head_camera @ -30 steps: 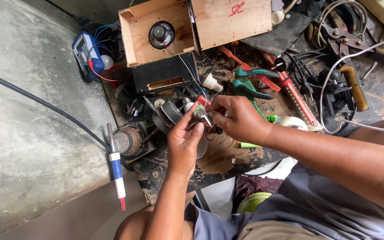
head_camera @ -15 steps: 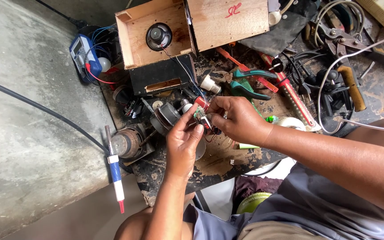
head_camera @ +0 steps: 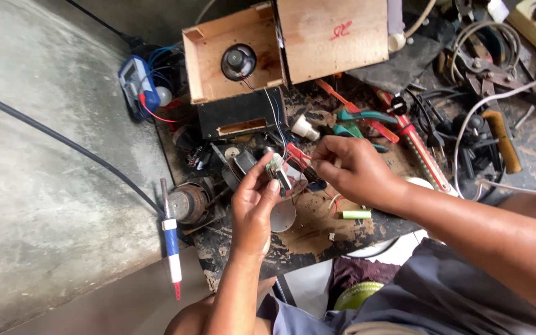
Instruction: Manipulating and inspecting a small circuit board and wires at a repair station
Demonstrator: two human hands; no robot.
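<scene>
My left hand (head_camera: pixel 254 205) pinches a small circuit board (head_camera: pixel 278 174) between thumb and fingers, holding it upright over a dirty black work board (head_camera: pixel 317 232). My right hand (head_camera: pixel 352 170) is just to its right, its fingertips pinched on thin wires (head_camera: pixel 305 162) that run from the small board. Red and dark wires hang below the two hands. An open wooden box with a round speaker (head_camera: pixel 238 61) in it stands behind them, with thin wires running down from the speaker toward my hands.
A blue-and-white soldering iron (head_camera: pixel 170 239) lies at the board's left edge beside a small round motor (head_camera: pixel 187 201). A blue multimeter (head_camera: pixel 138 84) sits at the back left. Green-handled pliers (head_camera: pixel 358 121), a red tool, cables and plugs crowd the right. A black cable crosses the concrete floor.
My right hand has drawn slightly to the right, away from the small board, with the wires pinched in its fingertips. My left hand still holds the board.
</scene>
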